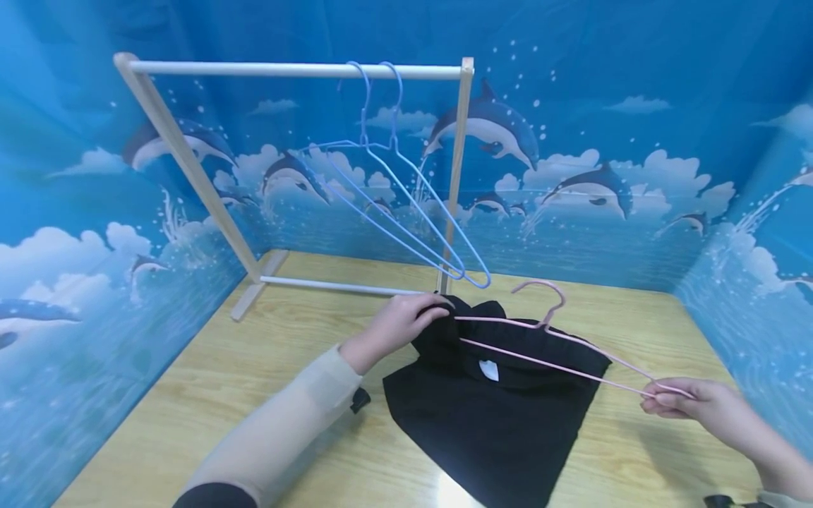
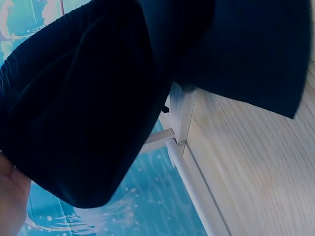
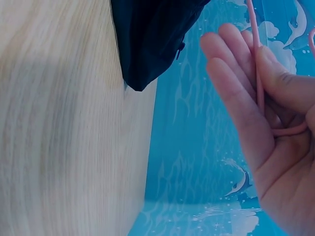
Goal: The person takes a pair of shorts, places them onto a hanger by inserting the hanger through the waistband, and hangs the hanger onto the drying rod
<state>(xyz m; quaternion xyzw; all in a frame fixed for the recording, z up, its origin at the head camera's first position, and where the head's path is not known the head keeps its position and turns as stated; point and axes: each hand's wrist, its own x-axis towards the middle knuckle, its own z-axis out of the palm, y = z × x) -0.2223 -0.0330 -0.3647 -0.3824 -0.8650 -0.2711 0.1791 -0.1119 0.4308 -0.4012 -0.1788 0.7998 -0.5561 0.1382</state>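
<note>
A pink wire hanger [image 1: 552,326] stretches across the upper part of a black garment [image 1: 502,423], its hook pointing up and away. My right hand [image 1: 692,406] pinches the hanger's right end; in the right wrist view, the pink wire [image 3: 258,73] runs between thumb and fingers. My left hand [image 1: 403,324] grips the garment's upper left edge, where the cloth hides the hanger's left end. A white label [image 1: 489,370] shows inside the garment's opening. In the left wrist view, the dark cloth [image 2: 74,113] hangs from the fingertips at the left edge.
Behind the garment stands a wooden rack with a white top rail [image 1: 254,68]. Two blue hangers [image 1: 413,197] hang toward the rail's right end. The wooden table [image 1: 190,395] is enclosed by a blue dolphin-print backdrop [image 1: 635,127].
</note>
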